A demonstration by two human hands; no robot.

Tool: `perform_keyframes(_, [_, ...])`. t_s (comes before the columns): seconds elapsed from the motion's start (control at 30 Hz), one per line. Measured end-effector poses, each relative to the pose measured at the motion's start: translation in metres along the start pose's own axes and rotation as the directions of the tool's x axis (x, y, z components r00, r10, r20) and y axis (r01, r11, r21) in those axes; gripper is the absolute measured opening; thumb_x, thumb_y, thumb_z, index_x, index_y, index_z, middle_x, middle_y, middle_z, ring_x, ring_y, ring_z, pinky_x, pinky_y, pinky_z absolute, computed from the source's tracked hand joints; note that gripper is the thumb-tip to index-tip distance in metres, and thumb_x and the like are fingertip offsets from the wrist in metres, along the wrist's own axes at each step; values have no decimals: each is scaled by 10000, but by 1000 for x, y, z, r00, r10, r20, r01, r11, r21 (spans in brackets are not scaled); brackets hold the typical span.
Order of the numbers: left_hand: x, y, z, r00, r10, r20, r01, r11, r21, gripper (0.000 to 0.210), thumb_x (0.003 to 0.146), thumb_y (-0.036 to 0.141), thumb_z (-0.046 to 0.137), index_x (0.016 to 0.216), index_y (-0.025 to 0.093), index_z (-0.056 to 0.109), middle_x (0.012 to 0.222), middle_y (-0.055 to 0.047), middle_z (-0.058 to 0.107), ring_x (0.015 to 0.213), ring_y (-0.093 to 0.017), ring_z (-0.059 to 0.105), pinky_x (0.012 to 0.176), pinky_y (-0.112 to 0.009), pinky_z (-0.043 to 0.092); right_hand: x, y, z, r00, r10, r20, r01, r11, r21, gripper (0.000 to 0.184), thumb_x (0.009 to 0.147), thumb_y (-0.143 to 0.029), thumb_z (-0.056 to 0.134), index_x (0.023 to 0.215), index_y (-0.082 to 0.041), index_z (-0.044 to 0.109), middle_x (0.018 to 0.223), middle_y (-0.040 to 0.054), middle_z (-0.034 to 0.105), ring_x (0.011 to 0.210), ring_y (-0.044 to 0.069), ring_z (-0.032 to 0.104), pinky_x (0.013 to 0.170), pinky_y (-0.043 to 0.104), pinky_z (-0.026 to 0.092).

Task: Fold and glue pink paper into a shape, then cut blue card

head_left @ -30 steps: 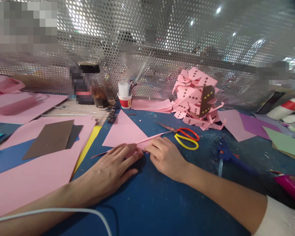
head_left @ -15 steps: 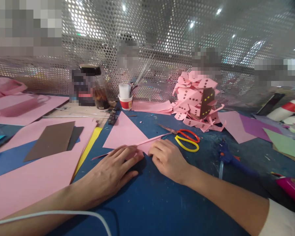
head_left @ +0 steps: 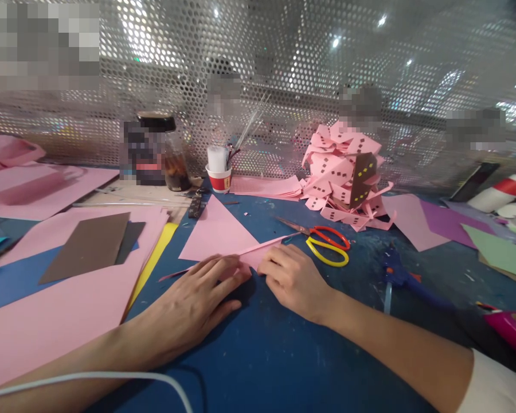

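A narrow folded piece of pink paper (head_left: 255, 259) lies on the blue tabletop (head_left: 249, 355) between my hands. My left hand (head_left: 198, 301) rests flat across its left part, fingers stretched and thumb apart. On the right part, the fingers of my right hand (head_left: 293, 280) are curled and closed on the paper's near edge; the fingertips are partly hidden. Just beyond them is a larger pink paper triangle (head_left: 217, 232). Scissors (head_left: 308, 231) with one red and one yellow handle lie beyond my right hand, blades pointing left.
A blue glue gun (head_left: 398, 274) lies on the right. Behind stand a spiky pink paper model (head_left: 333, 169), a paper cup (head_left: 219, 180) with sticks and a dark-lidded jar (head_left: 176, 166). Pink sheets (head_left: 86, 310) cover the left; a white cable (head_left: 112, 376) crosses my left forearm.
Both hands stay on the pink paper in nearly the same pose. The view has shifted very slightly.
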State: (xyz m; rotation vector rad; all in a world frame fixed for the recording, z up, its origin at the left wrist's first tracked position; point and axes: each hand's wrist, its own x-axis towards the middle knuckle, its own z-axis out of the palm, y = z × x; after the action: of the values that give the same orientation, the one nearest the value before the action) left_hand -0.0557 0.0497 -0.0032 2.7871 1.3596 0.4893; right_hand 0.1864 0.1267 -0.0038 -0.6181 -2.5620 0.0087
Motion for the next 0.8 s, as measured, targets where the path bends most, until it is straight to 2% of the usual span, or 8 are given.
perform_keyframes(0.2, [-1, 0, 0, 1000, 5, 10, -5, 1000, 14, 425, 1043, 362, 486, 1454, 254, 497, 1408, -107, 539, 1321, -271, 517, 1131, -451, 455, 1, -2, -1, 998, 28, 51, -29, 1000, 10, 273, 937, -67, 491, 1116, -193, 654, 1022, 68, 642, 996, 221, 558, 849, 379, 433])
perform_keyframes(0.43, [0, 0, -1, 1000, 13, 1, -13, 1000, 20, 422, 1049, 367, 470, 1454, 254, 497, 1393, -107, 542, 1299, -269, 528, 1121, -450, 460, 3, -3, -2, 997, 30, 69, -29, 999, -17, 216, 936, -79, 503, 1022, -190, 667, 1004, 70, 635, 985, 227, 552, 829, 381, 434])
perform_keyframes(0.67, [-1, -1, 0, 1000, 4, 19, -4, 1000, 21, 420, 1049, 355, 473, 1455, 252, 490, 1398, -105, 535, 1313, -260, 514, 1132, -442, 451, 1, 0, -1, 1000, 7, 20, -6, 1000, -3, 206, 945, -91, 506, 955, -197, 682, 926, 41, 631, 906, 202, 556, 783, 358, 433])
perform_keyframes(0.8, [0, 0, 0, 1000, 1, 23, -1, 1000, 15, 429, 1047, 361, 479, 1463, 256, 478, 1404, -106, 531, 1321, -261, 509, 1143, -451, 442, 0, 0, 0, 999, 33, -7, -33, 998, 50, 199, 941, -79, 496, 928, -192, 660, 923, 44, 643, 898, 196, 565, 798, 353, 454])
